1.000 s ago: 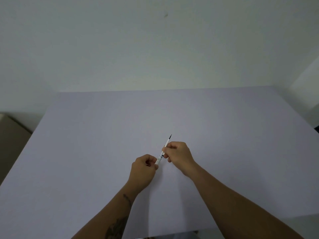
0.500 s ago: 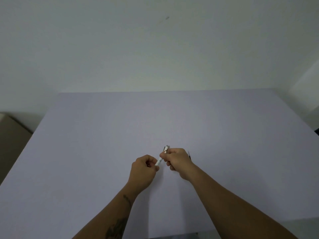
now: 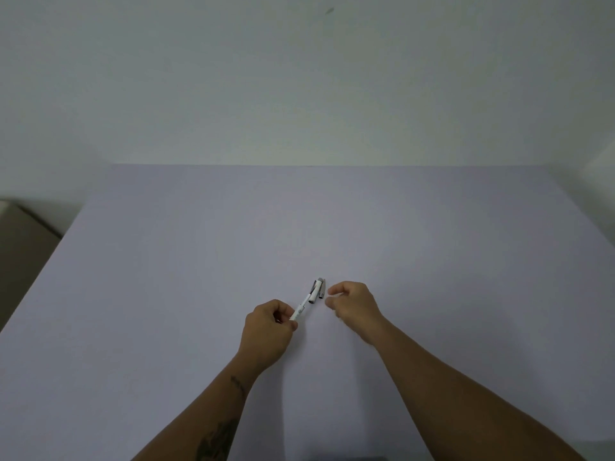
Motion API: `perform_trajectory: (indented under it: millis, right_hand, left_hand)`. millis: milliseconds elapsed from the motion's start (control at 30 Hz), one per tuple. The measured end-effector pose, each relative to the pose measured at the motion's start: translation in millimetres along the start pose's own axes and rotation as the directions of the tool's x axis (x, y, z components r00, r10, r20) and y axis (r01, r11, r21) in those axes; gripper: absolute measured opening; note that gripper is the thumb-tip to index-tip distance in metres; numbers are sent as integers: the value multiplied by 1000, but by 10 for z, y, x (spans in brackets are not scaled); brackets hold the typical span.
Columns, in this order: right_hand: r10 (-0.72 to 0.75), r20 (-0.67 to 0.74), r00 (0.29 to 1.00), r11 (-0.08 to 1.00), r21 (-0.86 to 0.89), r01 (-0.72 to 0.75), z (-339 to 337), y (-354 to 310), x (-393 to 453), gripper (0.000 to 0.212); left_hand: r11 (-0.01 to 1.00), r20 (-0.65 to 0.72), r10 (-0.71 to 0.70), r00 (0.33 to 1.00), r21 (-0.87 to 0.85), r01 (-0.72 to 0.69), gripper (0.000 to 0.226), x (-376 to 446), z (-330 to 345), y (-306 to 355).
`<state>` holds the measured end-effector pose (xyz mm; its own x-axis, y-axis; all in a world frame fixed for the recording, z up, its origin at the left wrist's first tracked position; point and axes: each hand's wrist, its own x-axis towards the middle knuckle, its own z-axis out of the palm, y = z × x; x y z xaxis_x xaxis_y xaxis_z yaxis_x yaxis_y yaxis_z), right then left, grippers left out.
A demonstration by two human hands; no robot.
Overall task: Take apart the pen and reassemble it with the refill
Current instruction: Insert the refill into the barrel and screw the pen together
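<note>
White plastic pen barrel pinched at its near end between thumb and fingertips of the left hand, angled up and away from that hand toward the far right. Held just above the pale lilac table, or so it seems; cannot tell whether its far end touches the surface. Dark band and grey tip at the barrel's far end hard to make out, blurring into a small grey cap just beyond. Cannot tell whether that cap lies on the table or touches the barrel; too small and soft to separate. No refill distinguishable anywhere near the barrel.

Right hand just right of the barrel's far end, released, fingers loosely curled with thumb and forefinger apart and nothing visibly between them. Fingertips smeared by motion blur. Palm side of both hands hidden, turned down and away from the camera. Forearms cut off by the lower edge; dark tattoo on the left forearm partly cropped there. Brown shape left of the table cut off by the frame edge, not identifiable.

Compared with half a second ago: right hand then closed on the barrel's far end, knuckles nearly touching the left hand; now off the barrel and drawn away to the right. Grey cap now exposed beside the barrel's far end, where the right hand gripped before. Left hand's grip on the near end unchanged. One second ago, a thin dark-tipped rod stood out beyond the right hand; not visible now.
</note>
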<state>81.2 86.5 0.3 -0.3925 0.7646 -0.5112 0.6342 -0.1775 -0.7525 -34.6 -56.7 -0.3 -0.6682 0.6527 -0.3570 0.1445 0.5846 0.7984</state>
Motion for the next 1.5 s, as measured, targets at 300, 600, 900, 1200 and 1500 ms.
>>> perform_trajectory:
  millis: [300,600,900,1200,1500]
  right_hand:
    - [-85,-70,994,943,-328,57,59,65,471,11]
    - [-84,-60,995,884,-466,46,182,-14,562,26]
    - [-89,-19,996,857,-510,68,157,-71,393,19]
    - [-53,-61,997,969,237,66,44,-340,171,15]
    - [-45,5,999,976,213,43,114,-389,-166,16]
  left_hand:
    - [998,-22,-56,998,41,57,11,148,74,11]
    - [994,-48,-101,994,44,103,14,178,94,-22]
    - [996,-36,-81,996,25,82,13,141,90,8]
    - [999,-34,-53,998,11,54,11,18,4,-9]
    - [1000,-31,28,999,-5,-28,13,-127,-124,5]
